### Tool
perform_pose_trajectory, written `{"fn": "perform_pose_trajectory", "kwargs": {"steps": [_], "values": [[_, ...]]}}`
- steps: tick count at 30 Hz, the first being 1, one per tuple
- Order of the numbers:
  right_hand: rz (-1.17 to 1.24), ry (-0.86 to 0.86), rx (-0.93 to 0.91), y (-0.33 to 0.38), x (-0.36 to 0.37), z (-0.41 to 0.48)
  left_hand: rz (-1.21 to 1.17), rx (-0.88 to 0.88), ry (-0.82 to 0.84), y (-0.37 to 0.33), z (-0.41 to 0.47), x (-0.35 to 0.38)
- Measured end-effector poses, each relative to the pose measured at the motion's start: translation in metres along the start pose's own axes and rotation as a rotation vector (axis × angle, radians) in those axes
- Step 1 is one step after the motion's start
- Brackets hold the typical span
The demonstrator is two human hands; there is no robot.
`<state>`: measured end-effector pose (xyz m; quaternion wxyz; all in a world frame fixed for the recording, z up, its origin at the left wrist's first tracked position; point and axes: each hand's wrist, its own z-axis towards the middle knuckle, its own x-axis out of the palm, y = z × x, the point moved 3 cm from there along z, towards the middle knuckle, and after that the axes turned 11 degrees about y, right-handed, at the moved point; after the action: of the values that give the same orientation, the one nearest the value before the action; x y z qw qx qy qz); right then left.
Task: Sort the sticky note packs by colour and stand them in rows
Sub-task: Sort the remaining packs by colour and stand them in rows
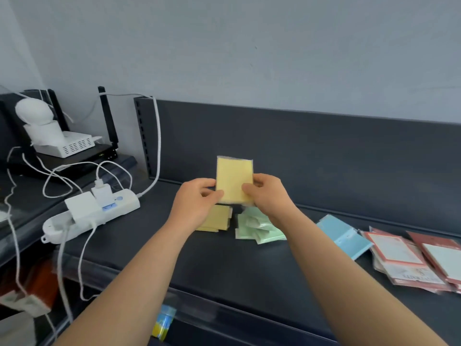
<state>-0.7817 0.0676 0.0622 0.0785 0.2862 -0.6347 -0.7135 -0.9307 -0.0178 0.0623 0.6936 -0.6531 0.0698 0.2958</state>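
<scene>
A person holds one yellow sticky note pack [234,179] upright in the air over the middle of the dark shelf [249,270], just in front of its back panel [324,151]. The left hand [193,204] pinches the pack's lower left edge and the right hand [270,196] pinches its lower right edge. On each hand the thumb lies on the near face; the other fingers [259,178] curl behind it.

The pack looks light and small, a block of paper sealed in clear film. The film shines and is probably slick, so a pinch on the flat faces may slide. A hold across the two side edges, as now, seems the surest. The block should be stiff enough to stand on its bottom edge, though it is thin and could tip over unless it leans on the back panel or on a neighbour.

Directly below the hands, a yellow pile [218,219] lies flat, with a loose green pile [259,227] just to its right. Further right lie a blue pack [344,236] and red-bordered packs [404,260]. A white power strip [94,216] sits at the left, well apart from the packs.
</scene>
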Motion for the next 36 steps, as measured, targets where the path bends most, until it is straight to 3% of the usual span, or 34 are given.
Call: {"fn": "perform_pose_trajectory", "kwargs": {"steps": [7,12,22,31,36], "values": [[-0.412,0.025,-0.015,0.006,0.063,0.006,0.058,-0.081,-0.025,0.046,0.001,-0.031],[-0.651,0.083,0.079,-0.007,0.083,0.004,0.183,-0.116,-0.004,0.068,0.002,-0.028],[-0.831,0.173,0.106,-0.027,0.095,0.001,0.286,-0.105,0.034,0.077,0.002,-0.021],[-0.816,0.032,-0.152,0.005,0.062,-0.033,0.599,0.179,-0.080,0.031,-0.013,-0.014],[-0.903,-0.101,-0.134,0.012,0.013,-0.070,0.617,0.306,-0.060,-0.008,-0.029,0.021]]}}
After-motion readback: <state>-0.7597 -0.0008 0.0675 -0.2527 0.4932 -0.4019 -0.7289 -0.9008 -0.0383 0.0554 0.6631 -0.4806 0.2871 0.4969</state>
